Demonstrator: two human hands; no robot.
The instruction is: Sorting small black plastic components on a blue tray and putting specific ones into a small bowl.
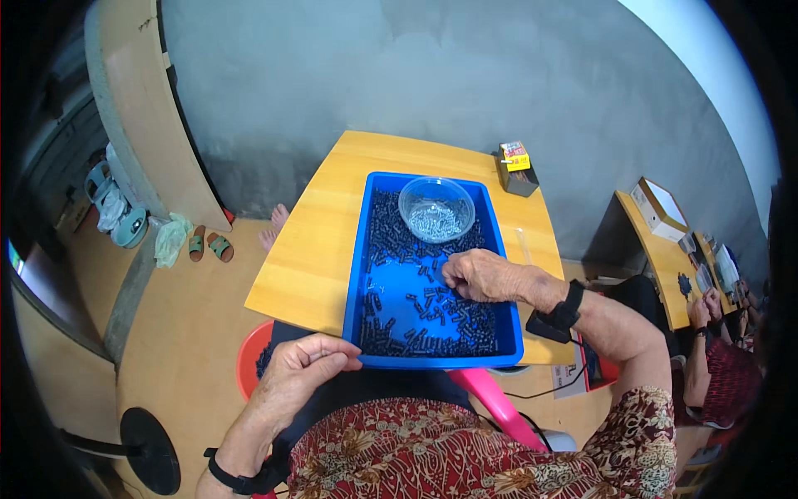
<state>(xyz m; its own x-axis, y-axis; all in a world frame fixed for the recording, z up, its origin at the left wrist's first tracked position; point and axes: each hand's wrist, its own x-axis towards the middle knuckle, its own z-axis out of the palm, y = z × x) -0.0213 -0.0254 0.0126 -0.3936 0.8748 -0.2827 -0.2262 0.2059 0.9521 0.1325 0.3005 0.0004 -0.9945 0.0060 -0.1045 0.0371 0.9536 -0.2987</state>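
A blue plastic tray (357,274) sits on a small yellow wooden table (316,249). Many small dark cylindrical parts (449,324) lie loose across the tray's floor. At the tray's far end stands a clear plastic bowl (436,208) with small silvery parts in it. My right hand (486,276) reaches into the tray from the right, fingers bent down onto the dark parts near the middle. My left hand (303,370) rests just outside the tray's near left corner, fingers curled with the thumb against them; whether it holds a part I cannot tell.
A small open cardboard box (517,166) stands at the table's far right corner. A red basin (249,358) sits on the floor under the table's near left edge. Sandals (208,246) lie on the floor to the left. Another person (715,366) works at a second table (657,258) on the right.
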